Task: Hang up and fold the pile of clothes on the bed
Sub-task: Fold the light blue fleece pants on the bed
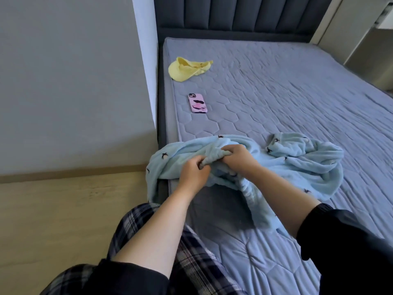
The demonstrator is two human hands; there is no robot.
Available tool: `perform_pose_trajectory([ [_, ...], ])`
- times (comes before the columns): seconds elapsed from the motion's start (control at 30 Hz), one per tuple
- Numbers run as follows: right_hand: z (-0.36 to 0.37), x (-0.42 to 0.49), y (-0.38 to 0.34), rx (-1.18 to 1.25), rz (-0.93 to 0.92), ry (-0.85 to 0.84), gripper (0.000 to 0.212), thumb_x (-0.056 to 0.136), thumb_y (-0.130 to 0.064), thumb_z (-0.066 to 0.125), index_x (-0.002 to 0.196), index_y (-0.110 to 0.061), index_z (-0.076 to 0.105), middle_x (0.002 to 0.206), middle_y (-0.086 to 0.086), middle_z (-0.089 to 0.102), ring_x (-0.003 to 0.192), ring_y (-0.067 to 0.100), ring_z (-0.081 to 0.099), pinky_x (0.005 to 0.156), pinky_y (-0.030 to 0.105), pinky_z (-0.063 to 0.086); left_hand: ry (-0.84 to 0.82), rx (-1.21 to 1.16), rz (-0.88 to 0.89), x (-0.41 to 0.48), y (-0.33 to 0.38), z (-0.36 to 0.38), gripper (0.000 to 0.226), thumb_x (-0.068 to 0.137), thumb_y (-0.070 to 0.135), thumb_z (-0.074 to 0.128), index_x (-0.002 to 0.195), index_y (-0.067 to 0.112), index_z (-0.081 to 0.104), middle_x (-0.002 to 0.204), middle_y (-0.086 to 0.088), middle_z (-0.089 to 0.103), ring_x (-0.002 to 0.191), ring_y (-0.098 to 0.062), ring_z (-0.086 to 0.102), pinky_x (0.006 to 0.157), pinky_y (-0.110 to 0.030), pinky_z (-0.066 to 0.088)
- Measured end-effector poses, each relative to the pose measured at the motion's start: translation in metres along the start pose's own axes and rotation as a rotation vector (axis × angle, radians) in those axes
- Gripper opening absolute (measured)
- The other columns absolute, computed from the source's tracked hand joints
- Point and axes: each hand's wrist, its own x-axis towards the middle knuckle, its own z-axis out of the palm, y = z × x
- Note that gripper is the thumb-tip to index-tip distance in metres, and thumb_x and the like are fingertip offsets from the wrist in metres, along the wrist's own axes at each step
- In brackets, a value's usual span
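Both sets of fingers (221,150) are curled tight, pinching one bunched fold of the pale blue fleece garment (297,165), with the left hand (192,175) just beside the right hand (239,159). The garment sprawls over the bed's (276,81) near left corner, one end hanging off. Farther along that edge lie a pink phone (197,103) and a yellow garment (185,70).

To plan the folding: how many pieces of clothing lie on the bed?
2: a yellow piece near the left edge; a light blue garment gripped by left hand and right hand. Its folds may hide another.
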Motion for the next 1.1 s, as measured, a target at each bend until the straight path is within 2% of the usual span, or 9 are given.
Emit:
perform_pose_trajectory([
  [0.1, 0.013, -0.003, -0.058, 0.002, -0.143, -0.020, 0.032, 0.078, 0.005, 0.040, 0.064, -0.019, 0.056, 0.051, 0.000, 0.046, 0.042, 0.016, 0.043, 0.034, 0.016, 0.033, 0.151, -0.019, -0.037, 0.011, 0.018, -0.053, 0.024, 0.082, -0.003, 0.047, 0.067, 0.013, 0.058, 0.062, 0.005, 0.053, 0.061, -0.010, 0.046, 0.058, -0.024, 0.034],
  [0.2, 0.034, -0.008, -0.127, 0.082, -0.323, -0.052, 0.037, 0.074, 0.008, 0.037, 0.065, -0.022, 0.056, 0.053, -0.003, 0.045, 0.046, 0.014, 0.043, 0.038, 0.016, 0.035, 0.328, -0.152, -0.115, 0.016, 0.040, -0.129, 0.031, 0.087, 0.001, 0.048, 0.059, 0.016, 0.053, 0.049, 0.007, 0.052, 0.049, -0.004, 0.048, 0.045, -0.014, 0.037],
  [0.33, 0.062, -0.029, -0.237, 0.159, -0.613, -0.096, 0.027, 0.076, 0.007, 0.041, 0.081, -0.007, 0.064, 0.060, -0.006, 0.049, 0.054, 0.006, 0.043, 0.046, 0.010, 0.035, 0.568, -0.430, -0.112, -0.002, 0.078, -0.249, 0.022, 0.091, 0.014, 0.052, 0.071, 0.015, 0.062, 0.069, -0.001, 0.064, 0.062, -0.013, 0.058, 0.054, -0.020, 0.047],
  [0.5, 0.093, -0.084, -0.379, 0.222, -0.954, -0.125, 0.025, 0.081, 0.007, 0.042, 0.079, -0.007, 0.063, 0.065, -0.005, 0.053, 0.067, 0.012, 0.047, 0.051, 0.010, 0.035, 0.831, -0.527, 0.026, -0.057, 0.142, -0.374, 0.016, 0.089, 0.014, 0.057, 0.074, 0.015, 0.063, 0.055, 0.006, 0.063, 0.051, -0.005, 0.061, 0.048, -0.016, 0.048],
  [0.67, 0.099, -0.142, -0.481, 0.284, -1.195, -0.095, 0.022, 0.079, 0.008, 0.044, 0.078, -0.002, 0.063, 0.073, 0.005, 0.058, 0.071, 0.017, 0.049, 0.055, 0.020, 0.036, 0.988, -0.501, 0.168, -0.106, 0.209, -0.461, 0.016, 0.088, 0.007, 0.057, 0.075, 0.016, 0.063, 0.076, -0.004, 0.066, 0.077, -0.021, 0.065, 0.076, -0.032, 0.055],
  [0.73, 0.091, -0.154, -0.508, 0.232, -1.262, -0.061, 0.024, 0.073, 0.009, 0.044, 0.076, -0.004, 0.063, 0.071, 0.004, 0.057, 0.068, 0.017, 0.048, 0.049, 0.014, 0.034, 1.066, -0.403, 0.230, -0.126, 0.232, -0.493, 0.022, 0.087, 0.002, 0.053, 0.071, 0.014, 0.061, 0.069, -0.002, 0.062, 0.070, -0.020, 0.061, 0.066, -0.025, 0.053],
  [0.83, 0.077, -0.154, -0.530, 0.057, -1.187, 0.048, 0.024, 0.070, 0.008, 0.045, 0.075, -0.008, 0.063, 0.069, 0.007, 0.056, 0.069, 0.022, 0.049, 0.054, 0.022, 0.035, 1.186, -0.041, 0.213, -0.151, 0.251, -0.521, 0.018, 0.084, 0.002, 0.047, 0.074, 0.013, 0.057, 0.069, -0.004, 0.051, 0.067, -0.017, 0.047, 0.048, -0.018, 0.039],
  [1.0, 0.063, -0.132, -0.521, -0.107, -0.973, 0.192, 0.009, 0.073, 0.003, 0.054, 0.070, -0.004, 0.058, 0.065, 0.011, 0.052, 0.071, 0.031, 0.053, 0.062, 0.029, 0.038, 1.171, 0.514, 0.147, -0.181, 0.255, -0.548, 0.029, 0.076, -0.005, 0.042, 0.062, 0.018, 0.051, 0.062, 0.001, 0.045, 0.069, -0.018, 0.043, 0.048, -0.018, 0.032],
  [1.1, 0.054, -0.114, -0.502, -0.167, -0.884, 0.276, 0.011, 0.077, 0.002, 0.050, 0.077, -0.004, 0.059, 0.084, 0.019, 0.060, 0.083, 0.036, 0.059, 0.068, 0.032, 0.042, 1.111, 0.885, -0.001, -0.202, 0.246, -0.563, 0.027, 0.080, -0.003, 0.042, 0.076, 0.019, 0.059, 0.087, -0.006, 0.064, 0.087, -0.029, 0.058, 0.065, -0.025, 0.040],
])
